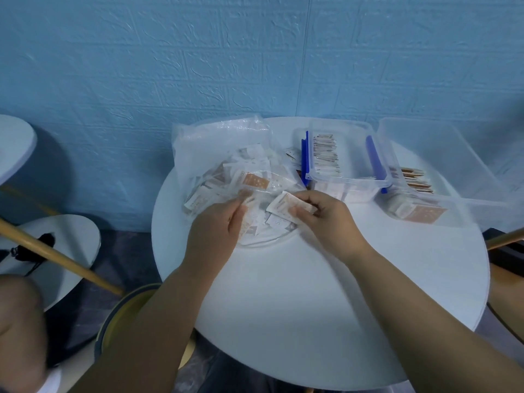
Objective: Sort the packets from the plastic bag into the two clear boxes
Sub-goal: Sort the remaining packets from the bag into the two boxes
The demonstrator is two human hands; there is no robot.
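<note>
Tabletop (312,293): round and white; carries the bag and both boxes.
Plastic bag (215,137): clear and crumpled, lying on the left-centre of the tabletop with its mouth towards the person.
Packets in bag (249,177): a loose heap of white ones and ones with tan, dotted faces.
Left hand (218,225): at the bag's mouth. Fingers (239,211) curled round a bunch of packets (244,226); edges blurred, count not readable.
Right hand (329,219): just right of the bag's mouth. Thumb and fingers (302,214) pinch a single white packet (282,207), held just above the heap.
Near clear box (348,181): right of the bag, with blue latches (304,157). It holds a row of packets standing on edge (326,154).
Far clear box (453,154): larger, at the right edge of the tabletop, touching the near box. It holds tan-faced packets (416,214).
Stray packets (292,154): a few lie on the tabletop between the bag and the near box.
Background: blue brick-textured wall (255,52).
</note>
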